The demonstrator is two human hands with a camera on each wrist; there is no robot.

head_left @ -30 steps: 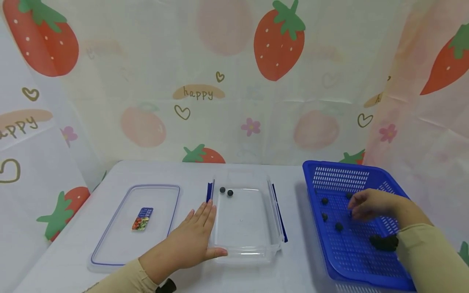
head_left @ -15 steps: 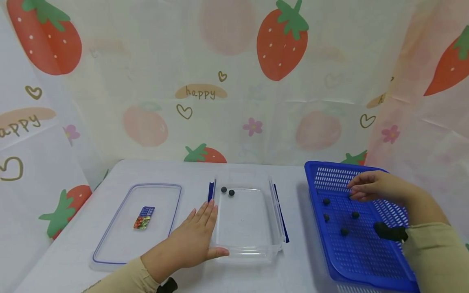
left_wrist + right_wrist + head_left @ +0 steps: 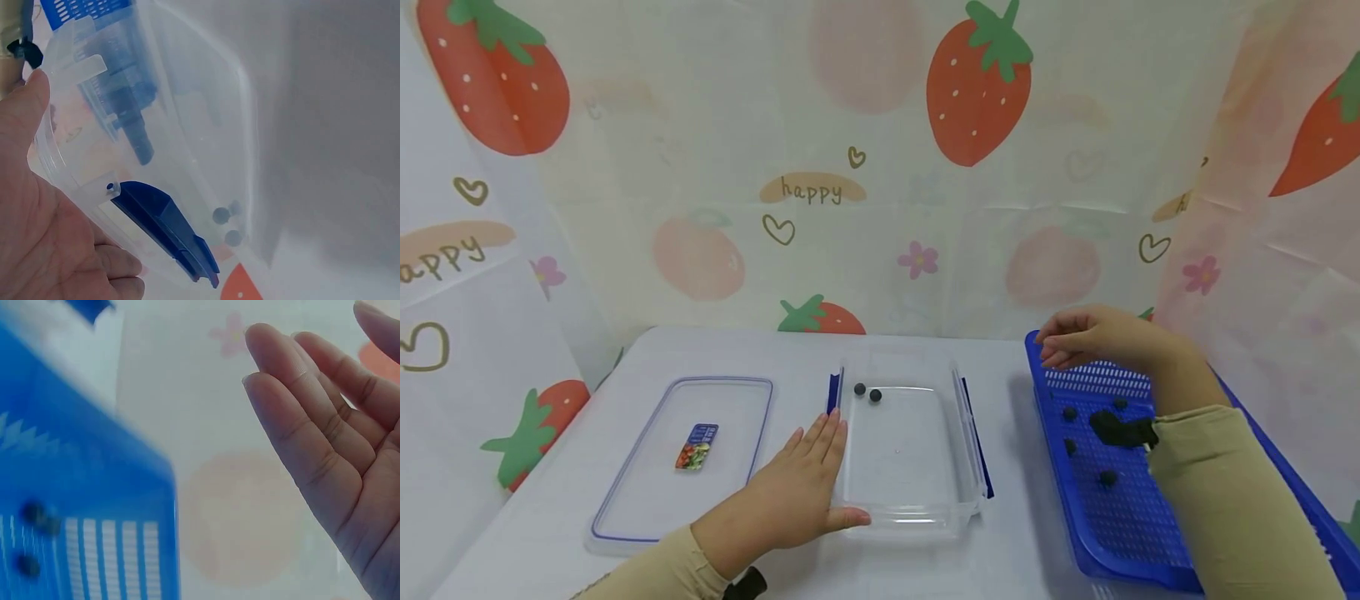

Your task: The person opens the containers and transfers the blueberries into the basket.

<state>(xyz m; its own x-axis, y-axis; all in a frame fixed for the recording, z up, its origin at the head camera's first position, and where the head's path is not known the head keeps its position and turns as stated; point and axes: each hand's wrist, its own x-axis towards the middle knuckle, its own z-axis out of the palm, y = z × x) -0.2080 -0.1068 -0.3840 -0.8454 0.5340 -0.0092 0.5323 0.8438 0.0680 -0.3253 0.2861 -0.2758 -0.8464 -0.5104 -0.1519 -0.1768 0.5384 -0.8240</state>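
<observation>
My left hand [image 3: 797,492] lies with straight fingers along the left side of a clear plastic box [image 3: 898,500]. In the left wrist view, its thumb reaches the box rim near a blue locking flap [image 3: 162,219]. Two small dark balls [image 3: 876,396] sit in the box's far left corner. The right hand [image 3: 1093,336] hovers over the far left corner of a blue basket [image 3: 1037,367]. Its fingers are gently bent, and nothing shows between them in the right wrist view. Several more dark balls [image 3: 1108,478] lie in the basket, partly behind the right wrist's black camera.
A clear lid [image 3: 647,500] with a blue rim lies left of the box, bearing a printed colourful label [image 3: 697,447]. All stand on a white-covered table [image 3: 805,354]. Strawberry-patterned cloth [image 3: 865,250] hangs behind and at both sides.
My right hand has risen from inside the basket and moved left and away, to above its far left corner. One ball at the back shows again. The left hand stays against the box.
</observation>
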